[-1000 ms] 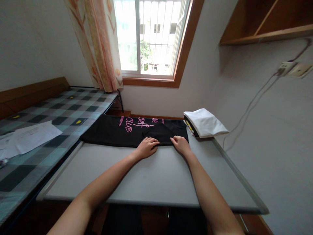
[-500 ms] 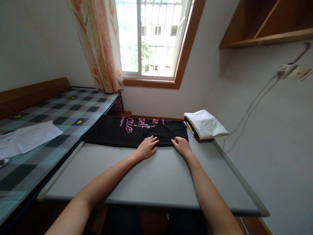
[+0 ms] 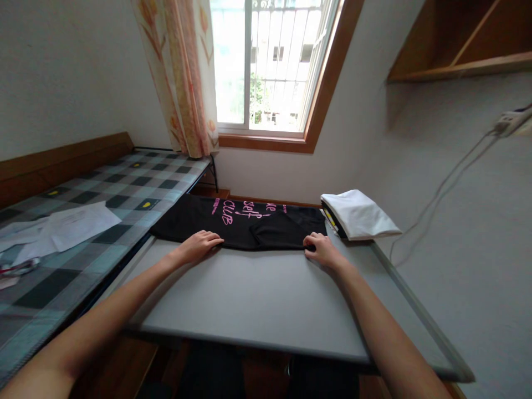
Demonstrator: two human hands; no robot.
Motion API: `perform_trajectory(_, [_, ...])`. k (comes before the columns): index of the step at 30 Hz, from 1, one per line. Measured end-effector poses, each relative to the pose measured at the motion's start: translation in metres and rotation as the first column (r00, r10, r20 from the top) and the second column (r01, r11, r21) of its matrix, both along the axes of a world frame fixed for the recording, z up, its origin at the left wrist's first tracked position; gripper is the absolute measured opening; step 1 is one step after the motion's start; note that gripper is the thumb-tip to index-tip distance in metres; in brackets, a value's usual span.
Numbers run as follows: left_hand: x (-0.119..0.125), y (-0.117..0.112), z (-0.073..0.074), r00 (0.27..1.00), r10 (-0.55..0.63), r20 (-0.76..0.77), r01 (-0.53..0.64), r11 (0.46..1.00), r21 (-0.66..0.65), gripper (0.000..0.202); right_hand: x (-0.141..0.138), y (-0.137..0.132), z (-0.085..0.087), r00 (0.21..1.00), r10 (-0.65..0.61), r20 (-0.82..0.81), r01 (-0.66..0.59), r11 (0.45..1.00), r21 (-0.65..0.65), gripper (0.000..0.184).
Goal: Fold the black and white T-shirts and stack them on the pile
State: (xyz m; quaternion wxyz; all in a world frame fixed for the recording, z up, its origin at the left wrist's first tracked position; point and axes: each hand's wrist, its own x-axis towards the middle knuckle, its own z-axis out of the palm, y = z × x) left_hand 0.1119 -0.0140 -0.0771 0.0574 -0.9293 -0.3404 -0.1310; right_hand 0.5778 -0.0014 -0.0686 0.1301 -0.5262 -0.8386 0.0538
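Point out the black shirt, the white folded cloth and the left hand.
black shirt (image 3: pixel 241 228): head view, middle of the dark cloth.
white folded cloth (image 3: pixel 361 213): head view, its top face.
left hand (image 3: pixel 200 245): head view, back of the hand.

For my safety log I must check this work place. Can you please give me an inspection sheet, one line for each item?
Surface: grey table, flat, with a pale rim.
Job's things: black shirt with pink lettering, lying flat along the table's far edge.
Clutter: folded white cloth on the far right corner; papers on the bed.
Grips: left hand lies flat and open on the shirt's near edge; right hand has its fingers curled at the shirt's near right corner, a pinch cannot be told.
Cables: white cable hangs down the right wall from a power strip.
Surroundings: checked bed at left; window with curtain; wooden shelf at upper right.
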Motion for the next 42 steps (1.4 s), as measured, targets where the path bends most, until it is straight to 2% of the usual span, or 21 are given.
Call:
perform_trajectory(3, [-0.045, -0.003, 0.009, 0.989, 0.143, -0.029, -0.145, 0.988, -0.045, 0.027, 0.009, -0.003, 0.005, 0.986, -0.006, 0.165, -0.005, 0.998, 0.066, 0.022])
perform_trajectory(6, [-0.083, -0.004, 0.015, 0.949, 0.304, -0.087, -0.310, 0.948, -0.068, 0.032, 0.017, -0.002, 0.005, 0.964, -0.017, 0.265, -0.018, 0.991, 0.129, 0.024])
perform_trajectory(9, [-0.112, -0.006, 0.014, 0.892, 0.437, -0.120, -0.444, 0.895, -0.039, 0.037, 0.023, 0.002, -0.003, 0.969, 0.011, 0.248, -0.057, 0.983, 0.177, 0.023])
perform_trajectory(12, [-0.129, -0.010, 0.010, 0.843, 0.534, -0.057, -0.537, 0.843, -0.034, 0.041, 0.029, 0.003, -0.011, 0.987, 0.059, 0.148, -0.086, 0.979, 0.183, 0.031])
perform_trajectory(16, [-0.138, -0.016, 0.008, 0.810, 0.584, 0.057, -0.576, 0.810, -0.114, 0.039, 0.034, -0.003, -0.010, 0.989, 0.061, 0.132, -0.083, 0.982, 0.168, 0.031])
perform_trajectory(21, [-0.153, -0.024, 0.017, 0.815, 0.569, 0.104, -0.542, 0.814, -0.210, 0.032, 0.041, -0.021, 0.000, 0.989, 0.071, 0.129, -0.088, 0.987, 0.135, 0.028])
perform_trajectory(27, [-0.178, -0.049, 0.021, 0.813, 0.558, 0.167, -0.493, 0.812, -0.313, 0.032, 0.048, -0.042, -0.004, 0.986, 0.111, -0.123, -0.109, 0.994, 0.025, 0.029])
perform_trajectory(29, [-0.182, -0.059, 0.025, 0.793, 0.580, 0.185, -0.492, 0.790, -0.365, 0.030, 0.047, -0.051, 0.000, 0.982, 0.093, -0.167, -0.100, 0.994, -0.032, 0.029])
perform_trajectory(31, [-0.184, -0.069, 0.033, 0.751, 0.638, 0.171, -0.524, 0.732, -0.435, 0.027, 0.045, -0.062, 0.009, 0.980, 0.074, -0.185, -0.094, 0.990, -0.103, 0.028])
perform_trajectory(33, [-0.185, -0.079, 0.042, 0.707, 0.696, 0.126, -0.539, 0.645, -0.542, 0.028, 0.044, -0.074, 0.021, 0.979, 0.075, -0.192, -0.114, 0.972, -0.204, 0.025])
perform_trajectory(36, [-0.185, -0.095, 0.058, 0.663, 0.745, 0.074, -0.499, 0.514, -0.697, 0.037, 0.044, -0.091, 0.040, 0.975, 0.094, -0.199, -0.170, 0.897, -0.409, 0.023])
perform_trajectory(37, [-0.184, -0.100, 0.064, 0.629, 0.772, 0.090, -0.507, 0.495, -0.705, 0.041, 0.044, -0.095, 0.045, 0.975, 0.088, -0.205, -0.177, 0.866, -0.468, 0.022])
perform_trajectory(39, [-0.180, -0.106, 0.075, 0.513, 0.841, 0.171, -0.574, 0.484, -0.660, 0.046, 0.046, -0.099, 0.053, 0.972, 0.059, -0.227, -0.175, 0.827, -0.535, 0.021])
perform_trajectory(41, [-0.174, -0.107, 0.085, 0.394, 0.876, 0.279, -0.638, 0.479, -0.603, 0.052, 0.047, -0.094, 0.058, 0.965, 0.022, -0.261, -0.158, 0.843, -0.515, 0.022])
perform_trajectory(42, [-0.170, -0.106, 0.090, 0.359, 0.878, 0.317, -0.647, 0.479, -0.593, 0.055, 0.047, -0.088, 0.059, 0.960, 0.002, -0.281, -0.142, 0.866, -0.479, 0.024])
